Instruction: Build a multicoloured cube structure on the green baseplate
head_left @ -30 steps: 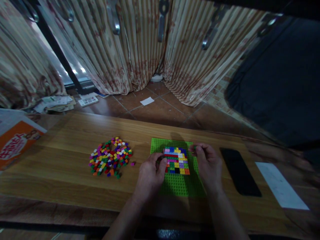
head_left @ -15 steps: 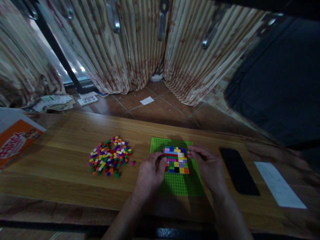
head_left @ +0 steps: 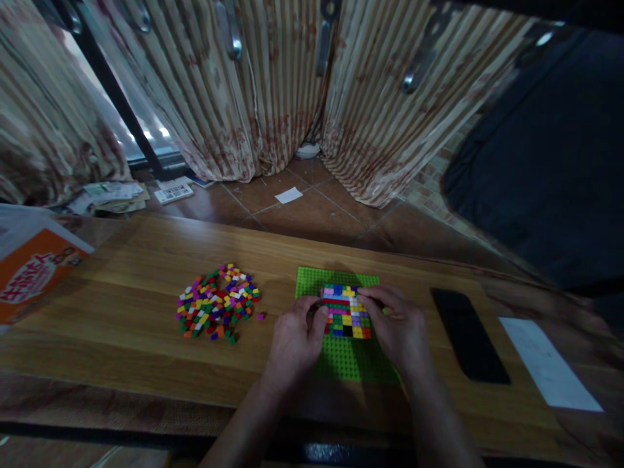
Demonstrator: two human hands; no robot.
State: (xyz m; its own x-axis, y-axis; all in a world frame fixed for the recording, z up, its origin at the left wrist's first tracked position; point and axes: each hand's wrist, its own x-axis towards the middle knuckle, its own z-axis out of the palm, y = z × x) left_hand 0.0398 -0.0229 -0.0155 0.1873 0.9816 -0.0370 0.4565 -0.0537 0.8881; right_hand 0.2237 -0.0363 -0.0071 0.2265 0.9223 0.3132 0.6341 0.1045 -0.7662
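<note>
A green baseplate lies on the wooden table, with a patch of small coloured bricks pressed onto its middle. My left hand rests at the patch's left edge, fingers curled with thumb and forefinger against the bricks. My right hand lies over the patch's right side, fingertips pinched down on its upper rows; whatever is in the pinch is hidden. A loose heap of small coloured bricks sits on the table left of the plate.
A black phone lies flat right of the baseplate, and a white sheet beyond it. An orange and white box stands at the table's left end. Curtains and tiled floor lie behind the table.
My right hand has moved left from the baseplate's right edge onto the top of the brick patch. My left hand has stayed at the patch's left edge.
</note>
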